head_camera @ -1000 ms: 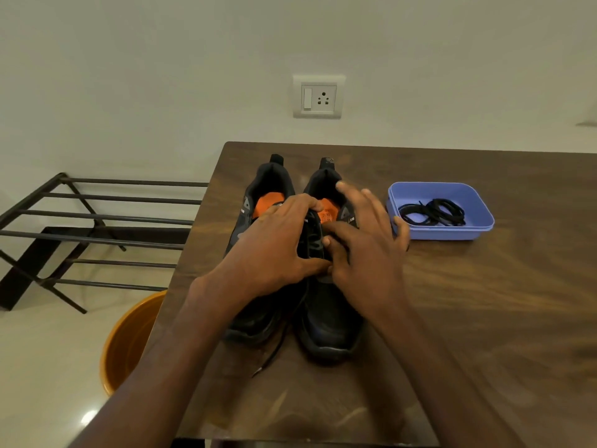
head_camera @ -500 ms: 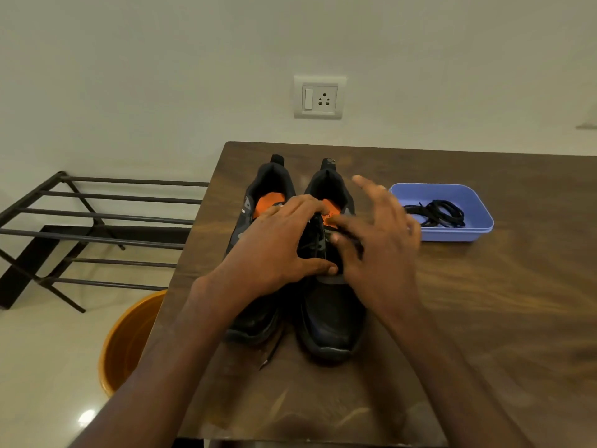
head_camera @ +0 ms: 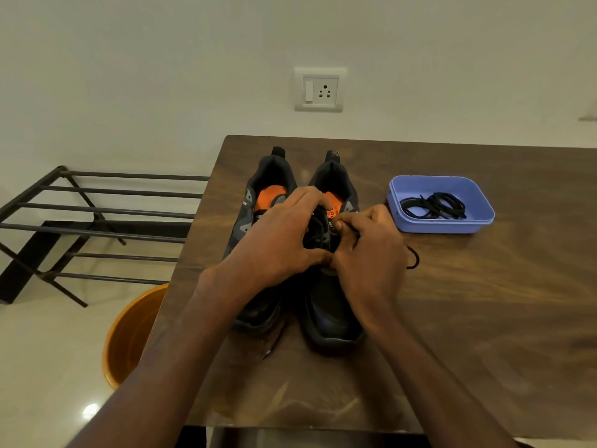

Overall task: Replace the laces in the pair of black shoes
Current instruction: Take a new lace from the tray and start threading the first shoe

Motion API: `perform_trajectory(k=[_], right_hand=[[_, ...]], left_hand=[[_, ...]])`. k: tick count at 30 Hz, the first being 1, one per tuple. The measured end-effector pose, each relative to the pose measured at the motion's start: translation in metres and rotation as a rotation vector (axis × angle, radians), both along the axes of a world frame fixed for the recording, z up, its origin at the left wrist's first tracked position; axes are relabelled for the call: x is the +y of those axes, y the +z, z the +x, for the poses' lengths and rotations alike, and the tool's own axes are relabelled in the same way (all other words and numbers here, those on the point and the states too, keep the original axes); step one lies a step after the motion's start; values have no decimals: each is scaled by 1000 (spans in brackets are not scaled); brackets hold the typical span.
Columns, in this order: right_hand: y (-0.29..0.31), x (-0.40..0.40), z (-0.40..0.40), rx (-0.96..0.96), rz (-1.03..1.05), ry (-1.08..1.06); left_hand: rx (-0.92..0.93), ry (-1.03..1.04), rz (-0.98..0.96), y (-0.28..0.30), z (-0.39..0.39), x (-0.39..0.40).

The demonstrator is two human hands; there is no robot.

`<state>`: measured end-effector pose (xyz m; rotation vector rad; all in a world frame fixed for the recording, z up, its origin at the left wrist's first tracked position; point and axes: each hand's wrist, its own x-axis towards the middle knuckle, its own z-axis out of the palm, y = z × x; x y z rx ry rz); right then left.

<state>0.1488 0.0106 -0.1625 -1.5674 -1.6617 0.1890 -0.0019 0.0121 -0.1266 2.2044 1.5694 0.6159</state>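
Two black shoes stood side by side on a wooden bench, toes toward the person. Both hands met over the right-side shoe's laces. The left hand curled around its tongue area; the right hand seemed to pinch a lace, though its fingertips were partly hidden. Beyond the right hand sat a blue tray holding spare laces.

Home room: wooden table, metal shoe rack, wall socket, orange bucket, tiled floor.
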Motion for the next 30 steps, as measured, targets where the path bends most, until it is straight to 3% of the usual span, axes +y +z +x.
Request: perform_trajectory(k=[3,7,9,13,16,18,20,23,25,30], right_hand=[[1,2,4,23,20,-10],[7,15,26,335,-56,-149],[9,18,41,283,-147,-186],[8,17,60,-56,-417,-91],[12,14,59,-99,-314,61],[17,14,58,13,-226,242],[18,13,58,84,-285,442],[12,12,60,-126,-372,572],[7,13,63,-223,-413,577],[8,20,68,-160,-418,509]], left_hand=[[-37,20,-23,1,-1,-1],[-29,16,-67,1,-5,-2],[48,-10,-59,0,-5,-3],[167,19,111,-3,8,-6],[150,81,182,-6,19,-6],[138,103,188,-8,24,-6],[83,127,180,-10,27,-8],[11,173,182,-14,31,-10],[-56,212,183,-17,31,-9],[-418,267,119,-11,24,-10]])
